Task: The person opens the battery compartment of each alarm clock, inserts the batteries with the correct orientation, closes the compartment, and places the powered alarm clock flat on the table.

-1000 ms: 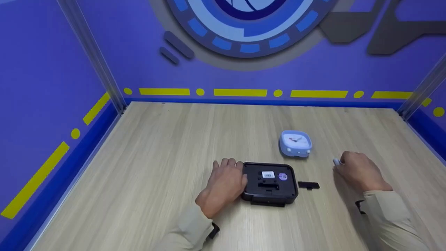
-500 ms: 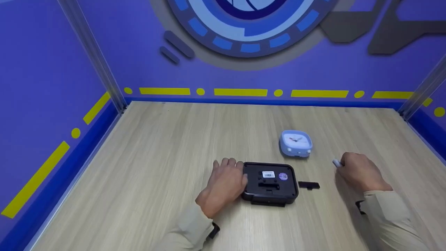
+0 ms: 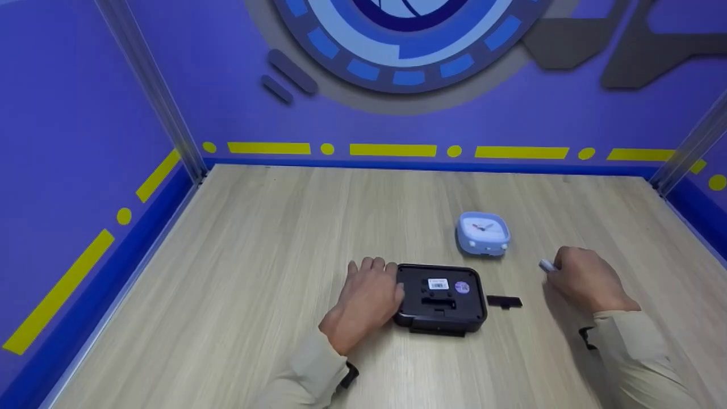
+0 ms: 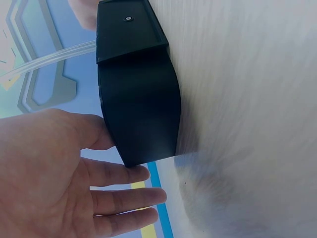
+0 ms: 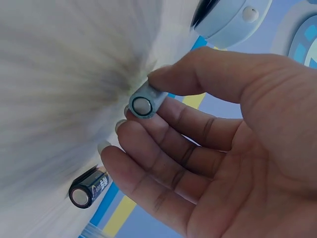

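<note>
A black, rounded box-shaped device [image 3: 413,311] lies with its stickered side up on the table; a battery compartment [image 3: 446,304] there is uncovered. My left hand [image 3: 366,298] rests against the device's left end. In the left wrist view its thumb and index finger touch the casing, the other fingers straight. A small black battery cover [image 3: 504,301] lies just right of the device. Off to the right, my right hand [image 3: 588,278] pinches a grey battery [image 5: 143,105] between thumb and fingers, close above the tabletop. Below those fingers a dark battery [image 5: 81,195] lies on the table, hidden in the head view.
A light-blue alarm clock [image 3: 483,234] sits behind the black device, dial facing up. The wood-grain table [image 3: 272,227] is bounded by a blue-purple back wall [image 3: 216,113] and a left side wall [image 3: 68,170], joined by a metal corner post [image 3: 153,91].
The grey battery's visible end has shifted and tilted slightly in my right fingers. My left hand, the black device, the cover and the blue clock stay in place.
</note>
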`<action>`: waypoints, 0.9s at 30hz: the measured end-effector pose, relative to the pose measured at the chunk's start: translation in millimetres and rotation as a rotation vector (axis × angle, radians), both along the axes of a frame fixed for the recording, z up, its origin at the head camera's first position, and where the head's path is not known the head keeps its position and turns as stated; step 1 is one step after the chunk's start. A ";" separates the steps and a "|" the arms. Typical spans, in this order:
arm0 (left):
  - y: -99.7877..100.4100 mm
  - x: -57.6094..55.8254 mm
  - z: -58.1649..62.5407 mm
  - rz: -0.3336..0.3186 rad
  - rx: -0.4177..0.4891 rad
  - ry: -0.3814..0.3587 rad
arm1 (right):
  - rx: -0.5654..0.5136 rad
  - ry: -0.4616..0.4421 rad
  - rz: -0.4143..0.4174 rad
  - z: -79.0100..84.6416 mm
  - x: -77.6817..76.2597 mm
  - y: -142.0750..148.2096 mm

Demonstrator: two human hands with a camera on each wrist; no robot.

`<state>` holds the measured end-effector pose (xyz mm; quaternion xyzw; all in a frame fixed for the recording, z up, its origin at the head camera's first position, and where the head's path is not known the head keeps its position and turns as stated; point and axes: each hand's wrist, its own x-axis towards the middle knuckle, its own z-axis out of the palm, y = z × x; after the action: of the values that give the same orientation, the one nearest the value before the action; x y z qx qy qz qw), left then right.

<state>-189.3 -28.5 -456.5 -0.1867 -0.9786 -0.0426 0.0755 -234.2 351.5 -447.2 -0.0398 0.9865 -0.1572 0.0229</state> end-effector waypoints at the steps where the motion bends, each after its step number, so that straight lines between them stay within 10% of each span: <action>1: 0.1 -0.1 0.3 0.001 -0.001 -0.004 | -0.001 0.002 0.001 0.6 -0.2 -0.5; 27: -0.4 0.3 0.9 -0.004 0.030 -0.002 | -0.026 0.224 0.121 22.8 9.3 -25.5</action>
<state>-189.0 -28.8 -455.5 -0.1875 -0.9775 -0.0578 0.0770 -224.9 326.0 -424.4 -0.1171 0.9765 -0.1629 -0.0785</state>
